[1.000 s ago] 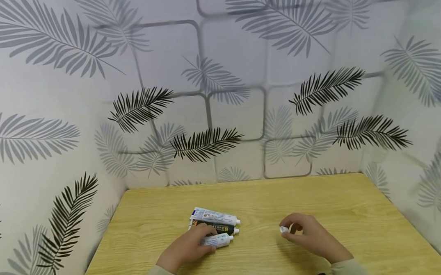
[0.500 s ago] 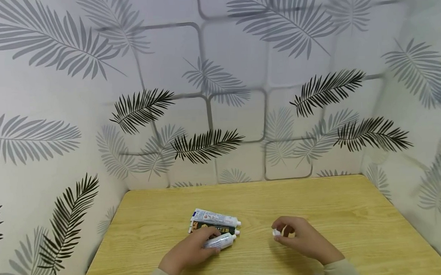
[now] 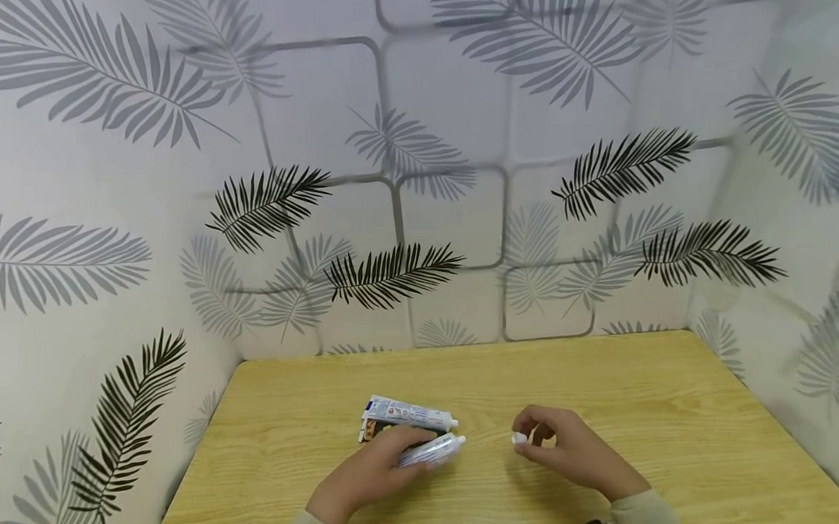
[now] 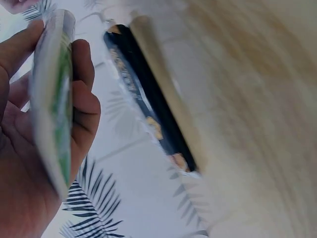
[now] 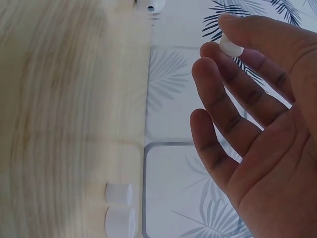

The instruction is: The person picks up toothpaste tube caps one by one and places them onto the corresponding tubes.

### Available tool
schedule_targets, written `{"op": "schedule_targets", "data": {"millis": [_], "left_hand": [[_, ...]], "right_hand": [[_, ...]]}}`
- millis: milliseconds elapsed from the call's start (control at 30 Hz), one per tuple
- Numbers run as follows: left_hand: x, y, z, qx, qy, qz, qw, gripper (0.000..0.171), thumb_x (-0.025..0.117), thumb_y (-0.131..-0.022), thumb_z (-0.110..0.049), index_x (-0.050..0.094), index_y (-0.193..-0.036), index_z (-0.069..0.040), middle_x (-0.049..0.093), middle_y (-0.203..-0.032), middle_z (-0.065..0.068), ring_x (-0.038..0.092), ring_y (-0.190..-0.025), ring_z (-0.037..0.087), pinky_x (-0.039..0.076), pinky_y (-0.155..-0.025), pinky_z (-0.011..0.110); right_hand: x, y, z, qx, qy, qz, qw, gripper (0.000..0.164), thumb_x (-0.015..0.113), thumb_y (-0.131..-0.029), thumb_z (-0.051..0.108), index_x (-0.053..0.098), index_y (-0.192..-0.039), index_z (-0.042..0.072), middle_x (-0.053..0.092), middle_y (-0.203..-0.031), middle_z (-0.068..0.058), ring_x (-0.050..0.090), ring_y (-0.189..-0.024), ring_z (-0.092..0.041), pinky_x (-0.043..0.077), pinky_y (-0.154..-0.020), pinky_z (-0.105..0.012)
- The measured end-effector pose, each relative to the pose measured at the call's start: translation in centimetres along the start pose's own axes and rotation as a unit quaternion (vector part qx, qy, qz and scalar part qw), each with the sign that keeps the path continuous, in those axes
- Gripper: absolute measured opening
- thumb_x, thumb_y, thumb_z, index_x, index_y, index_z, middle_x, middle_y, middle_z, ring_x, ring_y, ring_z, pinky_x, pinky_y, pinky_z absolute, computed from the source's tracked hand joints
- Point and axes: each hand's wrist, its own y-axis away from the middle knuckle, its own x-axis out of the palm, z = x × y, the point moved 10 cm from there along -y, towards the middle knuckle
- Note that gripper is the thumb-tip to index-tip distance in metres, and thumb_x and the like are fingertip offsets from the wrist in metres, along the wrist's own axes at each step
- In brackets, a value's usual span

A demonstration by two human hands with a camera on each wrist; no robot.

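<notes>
Gripping small white tube (image 3: 431, 451) w/ fingers curled round it, L hand (image 3: 372, 470) has it nr black tube (image 4: 148, 99) & blue-white tube (image 3: 408, 412), both on tbl (image 3: 607, 383). R hand (image 3: 571, 449) pinches white cap (image 3: 518, 438) btwn thumb & fingertip, rest loosely bent. 2 more caps (image 5: 120, 222) on tbl, R wrist view.

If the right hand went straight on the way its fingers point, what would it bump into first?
The right hand, pinching a white cap, would probably meet the white tube in the left hand. Heights are hard to judge in the head view, so it might miss.
</notes>
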Motion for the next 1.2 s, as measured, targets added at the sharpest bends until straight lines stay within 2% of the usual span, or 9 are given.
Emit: {"op": "schedule_targets", "data": {"millis": [167, 300, 467, 633, 867, 1033, 1200], "left_hand": [[-0.1, -0.1, -1.3, 0.01, 0.007, 0.007, 0.9999, 0.04, 0.067, -0.106, -0.037, 0.066, -0.142, -0.018, 0.065, -0.141, -0.001, 0.062, -0.124, 0.012, 0.053, -0.104, 0.035], [-0.2, -0.4, -2.3, 0.015, 0.007, 0.011, 0.9998, 0.041, 0.065, -0.107, -0.039, 0.066, -0.142, -0.019, 0.065, -0.143, -0.002, 0.062, -0.125, 0.013, 0.053, -0.106, 0.036], [-0.1, -0.8, -2.9, 0.007, 0.012, 0.023, 0.9996, 0.045, 0.065, -0.106, -0.044, 0.066, -0.144, -0.02, 0.065, -0.145, -0.002, 0.062, -0.128, 0.013, 0.053, -0.107, 0.037], [-0.1, -1.5, -3.7, 0.021, 0.025, 0.028, 0.9991, 0.045, 0.066, -0.106, -0.044, 0.067, -0.144, -0.02, 0.068, -0.137, -0.005, 0.063, -0.116, 0.006, 0.055, -0.1, 0.032], [0.4, -3.1, -5.3, 0.061, 0.054, 0.027, 0.9963, 0.038, 0.069, -0.105, -0.036, 0.071, -0.139, -0.019, 0.073, -0.125, -0.006, 0.064, -0.101, 0.001, 0.055, -0.092, 0.024], [0.7, -3.4, -5.2, 0.051, 0.066, 0.028, 0.9961, 0.039, 0.07, -0.104, -0.037, 0.071, -0.138, -0.018, 0.074, -0.125, -0.004, 0.064, -0.101, 0.0, 0.054, -0.092, 0.024], [0.8, -3.0, -4.5, 0.033, 0.093, 0.024, 0.9948, 0.038, 0.071, -0.104, -0.037, 0.072, -0.138, -0.02, 0.074, -0.123, -0.005, 0.064, -0.1, 0.0, 0.054, -0.091, 0.024]], "right_hand": [[-0.3, -0.2, 1.2, -0.016, -0.007, -0.008, 1.0, 0.012, 0.073, -0.103, 0.03, 0.074, -0.113, 0.024, 0.074, -0.112, 0.003, 0.068, -0.088, -0.006, 0.057, -0.08, -0.031], [-0.4, -0.4, 1.7, -0.012, -0.01, -0.006, 1.0, 0.013, 0.074, -0.102, 0.032, 0.073, -0.115, 0.028, 0.073, -0.111, 0.005, 0.068, -0.089, -0.006, 0.057, -0.083, -0.033], [-0.8, -0.5, 2.5, -0.028, -0.013, -0.015, 0.999, 0.015, 0.076, -0.101, 0.032, 0.068, -0.113, 0.027, 0.069, -0.107, 0.007, 0.067, -0.088, -0.007, 0.058, -0.082, -0.033], [-1.3, -0.4, 3.3, -0.044, -0.023, -0.011, 0.999, 0.01, 0.076, -0.101, 0.031, 0.069, -0.107, 0.027, 0.071, -0.105, 0.008, 0.067, -0.086, -0.008, 0.057, -0.08, -0.03], [-1.3, -0.2, 3.8, -0.047, -0.035, 0.016, 0.998, 0.01, 0.076, -0.101, 0.03, 0.073, -0.109, 0.025, 0.073, -0.108, 0.007, 0.067, -0.087, -0.009, 0.056, -0.082, -0.03], [-1.1, -0.2, 3.8, -0.051, -0.042, 0.029, 0.997, 0.01, 0.076, -0.101, 0.028, 0.073, -0.11, 0.025, 0.074, -0.109, 0.006, 0.067, -0.089, -0.009, 0.056, -0.083, -0.031], [-0.5, -0.1, 3.8, -0.055, -0.058, 0.048, 0.996, 0.013, 0.075, -0.101, 0.027, 0.074, -0.111, 0.017, 0.075, -0.111, 0.002, 0.068, -0.09, -0.01, 0.057, -0.083, -0.032]]}}
